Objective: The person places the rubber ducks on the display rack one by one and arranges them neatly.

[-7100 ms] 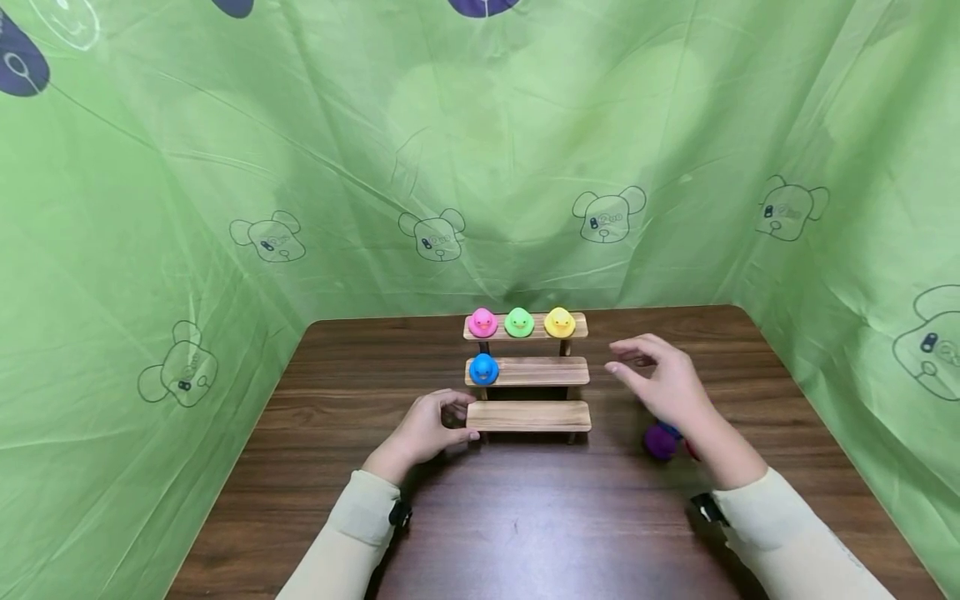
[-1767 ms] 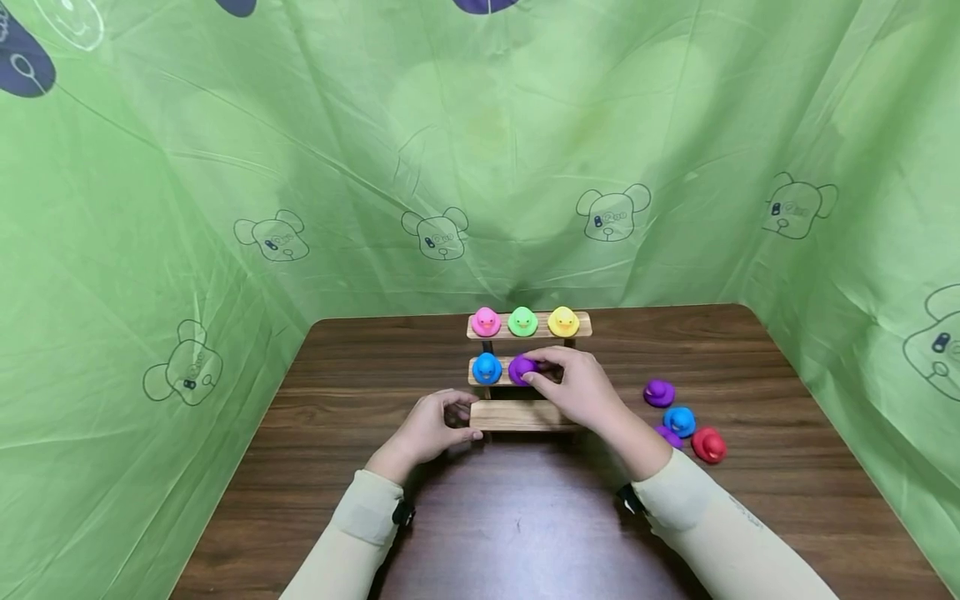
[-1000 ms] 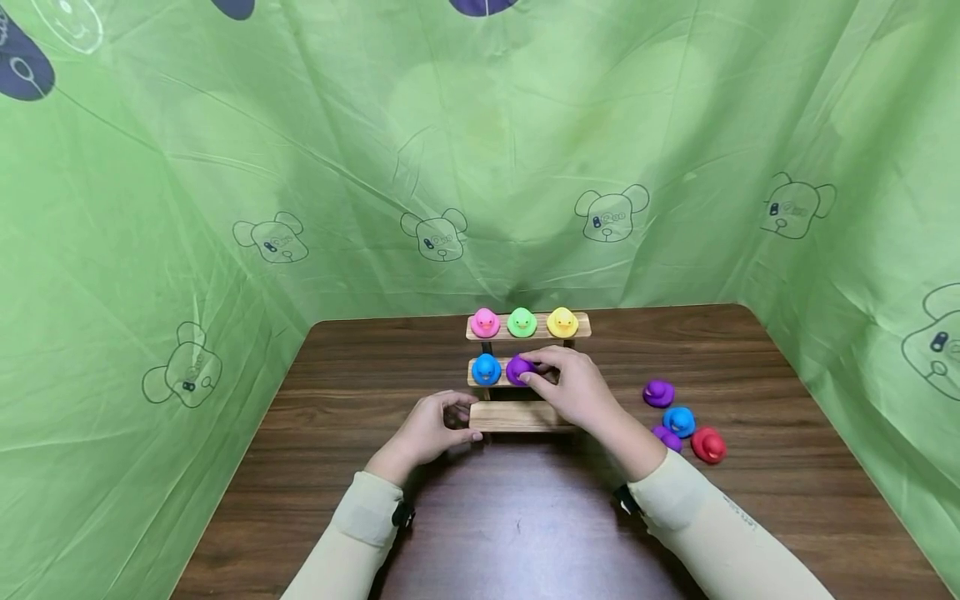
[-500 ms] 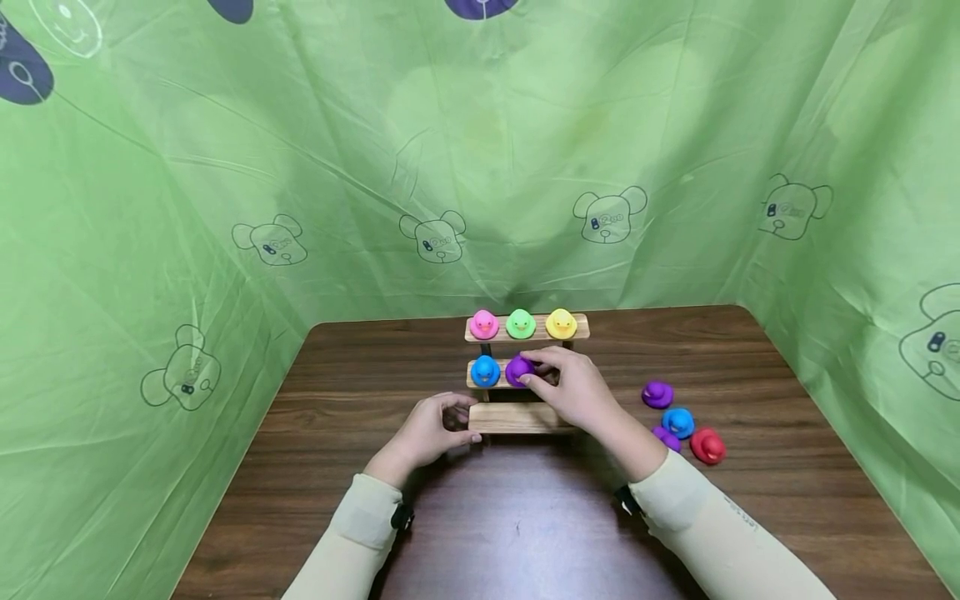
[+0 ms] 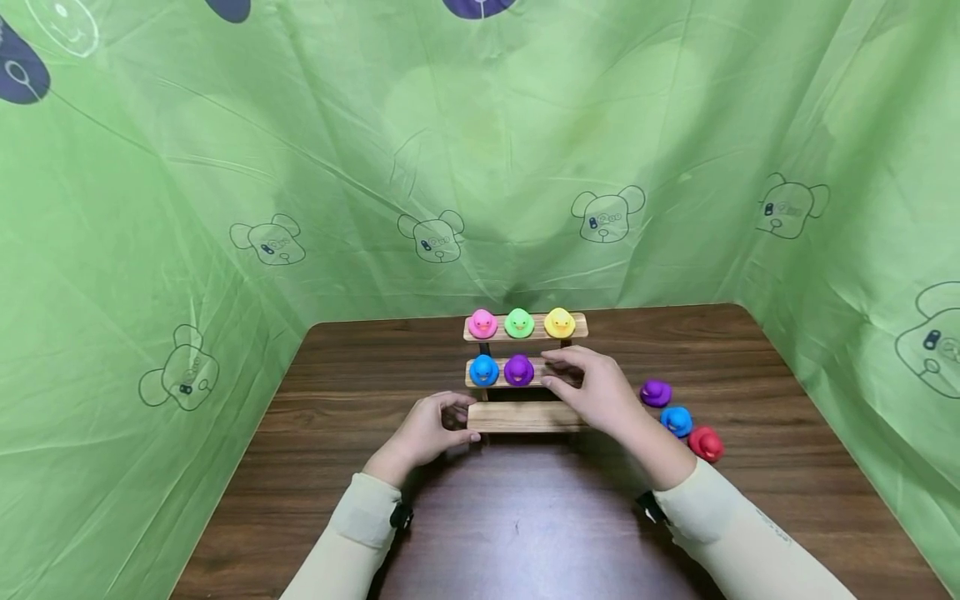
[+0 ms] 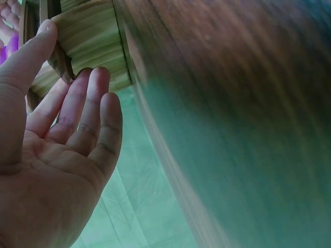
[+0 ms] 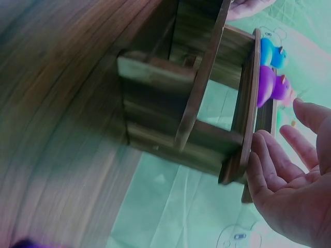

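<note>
Small glossy purple toy duck (image 5: pixel 519 371), probably rubber or soft plastic, sits upright on the middle tier of the three-tier light-brown wooden stand (image 5: pixel 525 417), just beside the bright blue toy duck (image 5: pixel 483 371). Judged light, slightly squeezable, hard to break; smooth skin may slip. Best hold: thumb and fingertips across the rounded body, below the head. Stand looks stiff, light enough to shift if bumped; grip by a board end.

Right hand (image 5: pixel 600 389): thumb and fingers spread apart, nothing between them; purple duck is just left of the fingertips, not touching. Left hand (image 5: pixel 422 429): thumb in front, fingers behind, holding the bottom tier's left end; purple duck is up and to its right.

Pink (image 5: pixel 482 324), green (image 5: pixel 519 323) and yellow toy ducks (image 5: pixel 559 323) line the top tier. Second purple (image 5: pixel 656 393), second blue (image 5: pixel 677 422) and red toy ducks (image 5: pixel 707 444) lie on the dark brown wooden desk (image 5: pixel 562 525), near the right forearm.
</note>
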Motion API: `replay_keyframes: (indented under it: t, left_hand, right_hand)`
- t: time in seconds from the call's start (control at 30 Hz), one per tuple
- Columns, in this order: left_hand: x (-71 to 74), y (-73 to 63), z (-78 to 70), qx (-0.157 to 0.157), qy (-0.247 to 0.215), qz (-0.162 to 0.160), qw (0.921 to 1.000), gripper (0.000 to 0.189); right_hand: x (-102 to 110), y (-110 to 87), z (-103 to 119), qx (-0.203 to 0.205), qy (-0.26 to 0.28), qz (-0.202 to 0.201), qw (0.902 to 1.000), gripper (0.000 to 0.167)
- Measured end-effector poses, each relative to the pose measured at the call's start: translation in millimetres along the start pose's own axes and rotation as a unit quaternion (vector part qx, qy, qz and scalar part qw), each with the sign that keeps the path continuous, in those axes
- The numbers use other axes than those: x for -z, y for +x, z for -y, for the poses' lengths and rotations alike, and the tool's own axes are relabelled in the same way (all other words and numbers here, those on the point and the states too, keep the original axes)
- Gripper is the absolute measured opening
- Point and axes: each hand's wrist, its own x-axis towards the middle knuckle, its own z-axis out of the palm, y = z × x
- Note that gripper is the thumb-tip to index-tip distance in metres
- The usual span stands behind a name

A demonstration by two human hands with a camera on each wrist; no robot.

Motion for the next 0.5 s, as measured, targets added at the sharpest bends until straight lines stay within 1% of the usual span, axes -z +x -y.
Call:
replay_keyframes:
  t: [0.17, 0.3, 0.4, 0.5]
  left_hand:
    - [0.0, -0.3, 0.0, -0.001, -0.003, 0.0, 1.0, 0.049]
    - [0.9, -0.3, -1.3, 0.002, -0.006, 0.003, 1.0, 0.05]
    - [1.7, 0.0, -2.2, -0.001, -0.006, 0.004, 1.0, 0.05]
    - [2.0, 0.2, -2.7, -0.005, -0.007, 0.004, 1.0, 0.05]
  right_hand:
    - [16, -12.5, -12, 0.005, 0.0, -0.015, 0.9999, 0.038]
    - [31, -23.3, -23, 0.002, -0.014, -0.038, 0.9992, 0.036]
    - [43, -32.3, -34, -0.009, -0.031, -0.054, 0.998, 0.034]
    - [55, -41.8, -45, -0.031, -0.052, -0.062, 0.9962, 0.032]
